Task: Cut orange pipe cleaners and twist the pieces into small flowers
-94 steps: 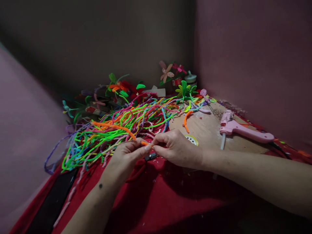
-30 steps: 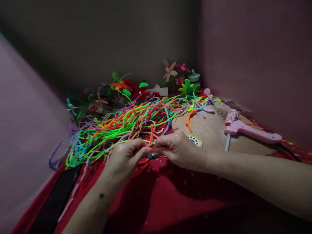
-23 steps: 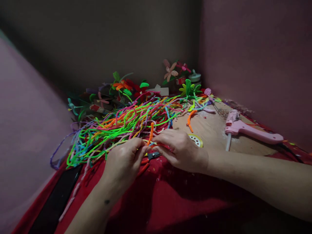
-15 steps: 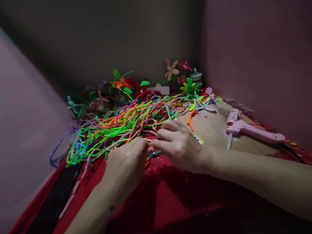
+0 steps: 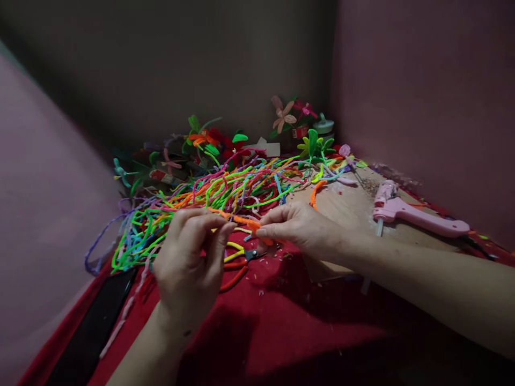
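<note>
An orange pipe cleaner (image 5: 242,220) stretches between my hands, above the red cloth. My left hand (image 5: 189,260) pinches it near its left part, thumb against the curled fingers. In my right hand (image 5: 300,228) the fingertips are closed on its other end, where the orange fuzz looks bunched or folded. Just below, a pair of cutters (image 5: 235,264) with red and yellow handles lies on the cloth, its jaws pointing right. Behind both hands spreads a tangled heap of pipe cleaners (image 5: 225,187) in many colours.
A pink glue gun (image 5: 422,215) lies on a brown board (image 5: 346,203) at the right. A black phone-like slab (image 5: 94,327) rests at the left edge. Pipe-cleaner flowers (image 5: 284,115) and a lidded jar (image 5: 323,126) stand by the wall. Small scraps dot the red cloth (image 5: 281,316).
My hands have moved apart, the left one leftward and turned. The orange pipe cleaner now shows between them, and the cutters below are uncovered.
</note>
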{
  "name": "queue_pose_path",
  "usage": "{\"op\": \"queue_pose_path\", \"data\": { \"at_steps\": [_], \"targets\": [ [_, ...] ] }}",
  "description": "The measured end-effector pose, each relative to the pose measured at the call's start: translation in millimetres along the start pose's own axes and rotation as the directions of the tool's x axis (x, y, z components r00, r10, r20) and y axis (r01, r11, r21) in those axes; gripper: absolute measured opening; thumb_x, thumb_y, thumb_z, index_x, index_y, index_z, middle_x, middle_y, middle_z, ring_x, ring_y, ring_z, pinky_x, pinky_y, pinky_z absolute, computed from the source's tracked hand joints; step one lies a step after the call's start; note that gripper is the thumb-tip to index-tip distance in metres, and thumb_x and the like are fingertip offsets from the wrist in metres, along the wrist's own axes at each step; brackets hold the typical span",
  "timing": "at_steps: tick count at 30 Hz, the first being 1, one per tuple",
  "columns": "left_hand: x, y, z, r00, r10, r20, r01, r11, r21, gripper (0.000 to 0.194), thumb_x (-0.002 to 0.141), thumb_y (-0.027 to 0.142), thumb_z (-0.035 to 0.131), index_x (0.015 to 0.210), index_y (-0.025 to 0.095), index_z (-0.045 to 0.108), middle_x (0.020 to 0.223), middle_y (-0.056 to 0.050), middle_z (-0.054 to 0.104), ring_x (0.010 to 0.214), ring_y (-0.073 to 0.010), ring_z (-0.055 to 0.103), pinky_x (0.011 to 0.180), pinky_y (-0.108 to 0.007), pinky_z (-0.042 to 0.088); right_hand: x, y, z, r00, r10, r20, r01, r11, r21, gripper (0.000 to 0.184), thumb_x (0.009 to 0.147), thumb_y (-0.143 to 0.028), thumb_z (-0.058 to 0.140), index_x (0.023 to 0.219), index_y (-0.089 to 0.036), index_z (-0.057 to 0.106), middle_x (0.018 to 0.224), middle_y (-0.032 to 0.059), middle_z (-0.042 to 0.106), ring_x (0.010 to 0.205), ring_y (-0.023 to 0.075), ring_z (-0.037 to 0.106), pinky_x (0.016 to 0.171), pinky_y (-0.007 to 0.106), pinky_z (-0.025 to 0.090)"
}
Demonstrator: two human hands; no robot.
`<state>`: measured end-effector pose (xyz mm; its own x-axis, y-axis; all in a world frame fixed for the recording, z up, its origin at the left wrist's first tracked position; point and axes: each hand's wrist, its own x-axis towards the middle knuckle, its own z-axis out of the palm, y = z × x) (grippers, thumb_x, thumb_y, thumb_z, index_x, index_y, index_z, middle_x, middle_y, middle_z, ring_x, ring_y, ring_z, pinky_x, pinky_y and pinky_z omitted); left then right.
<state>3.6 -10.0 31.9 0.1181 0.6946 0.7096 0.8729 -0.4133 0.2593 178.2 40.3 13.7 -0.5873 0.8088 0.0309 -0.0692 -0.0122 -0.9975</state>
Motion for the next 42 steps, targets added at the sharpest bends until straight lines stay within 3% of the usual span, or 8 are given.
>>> {"op": "queue_pose_path", "data": {
  "at_steps": [2,6,8,12,21,26,36,42],
  "targets": [
    [0.6,2.8,2.3,0.971,-0.211,0.114,0.229,0.955,-0.188,0.010,0.080,0.029,0.059,0.076,0.020,0.060,0.074,-0.001,0.058,0.066,-0.0128,0.053,0.059,-0.024,0.041,-1.1,-1.2,1.9,0.998,-0.011,-0.056,0.014,0.998,0.059,0.019,0.075,-0.015,0.058,0.058,-0.012,0.062,0.054,-0.0007,0.059,0.049,0.0075,0.051,0.052,0.021,0.043],
    [3.0,3.6,16.4,0.704,-0.398,0.589,0.707,0.471,-0.527,0.019,0.075,0.036,0.064,0.074,0.017,0.063,0.055,0.004,0.052,0.043,-0.0059,0.039,0.041,-0.019,0.028,-1.7,2.8,5.0,0.995,0.002,-0.105,0.010,0.994,0.112,0.014,0.076,-0.016,0.058,0.063,-0.012,0.063,0.055,-0.0017,0.058,0.048,0.0063,0.050,0.049,0.019,0.042],
    [3.5,2.2,24.3,0.667,-0.407,0.624,0.742,0.292,-0.603,0.018,0.071,0.033,0.068,0.076,0.016,0.064,0.054,0.005,0.051,0.041,-0.0036,0.034,0.040,-0.017,0.026,-1.3,7.5,6.4,0.995,-0.005,-0.099,0.014,0.995,0.095,0.015,0.077,-0.016,0.058,0.063,-0.012,0.063,0.055,-0.0016,0.058,0.046,0.0057,0.050,0.048,0.019,0.040],
    [2.4,0.4,34.7,0.652,-0.387,0.652,0.745,0.166,-0.647,0.016,0.068,0.025,0.071,0.077,0.013,0.067,0.056,0.003,0.055,0.043,-0.0031,0.038,0.042,-0.016,0.031,-0.8,16.8,8.2,0.996,-0.008,-0.086,0.015,0.996,0.088,0.014,0.078,-0.016,0.057,0.067,-0.011,0.064,0.058,0.0001,0.061,0.045,0.0059,0.051,0.048,0.019,0.041],
    [1.4,6.2,33.9,0.704,-0.432,0.563,0.687,0.214,-0.695,0.010,0.070,0.023,0.069,0.072,0.015,0.064,0.057,0.004,0.055,0.046,-0.0042,0.042,0.045,-0.016,0.035,1.6,25.2,6.4,0.991,0.119,0.060,-0.131,0.949,0.288,0.011,0.073,-0.019,0.062,0.068,-0.009,0.065,0.063,0.0051,0.066,0.049,0.0094,0.059,0.049,0.021,0.045],
    [2.1,7.2,33.2,0.675,-0.406,0.617,0.721,0.184,-0.668,0.010,0.072,0.024,0.064,0.072,0.016,0.058,0.055,0.004,0.053,0.041,-0.0037,0.037,0.040,-0.016,0.027,1.8,26.7,7.7,0.996,0.087,-0.006,-0.083,0.966,0.246,0.009,0.069,-0.017,0.064,0.065,-0.009,0.066,0.060,0.0039,0.064,0.048,0.0091,0.057,0.051,0.023,0.047],
    [1.9,-0.6,32.5,0.651,-0.351,0.673,0.759,0.297,-0.579,0.015,0.073,0.029,0.065,0.072,0.016,0.058,0.048,0.006,0.045,0.040,-0.0037,0.035,0.040,-0.016,0.025,2.1,28.1,6.8,0.991,0.121,0.055,-0.132,0.952,0.276,0.023,0.069,-0.032,0.069,0.070,-0.009,0.064,0.062,0.0048,0.065,0.050,0.0109,0.059,0.050,0.023,0.048],
    [4.0,-0.1,34.0,0.630,-0.364,0.686,0.759,0.101,-0.644,0.019,0.066,0.026,0.071,0.080,0.015,0.064,0.056,0.004,0.054,0.040,-0.0027,0.037,0.040,-0.016,0.030,1.3,21.6,7.2,0.988,0.155,0.015,-0.153,0.947,0.282,0.022,0.067,-0.030,0.071,0.067,-0.010,0.061,0.058,0.0040,0.064,0.046,0.0101,0.058,0.047,0.021,0.046]
  ]
}}
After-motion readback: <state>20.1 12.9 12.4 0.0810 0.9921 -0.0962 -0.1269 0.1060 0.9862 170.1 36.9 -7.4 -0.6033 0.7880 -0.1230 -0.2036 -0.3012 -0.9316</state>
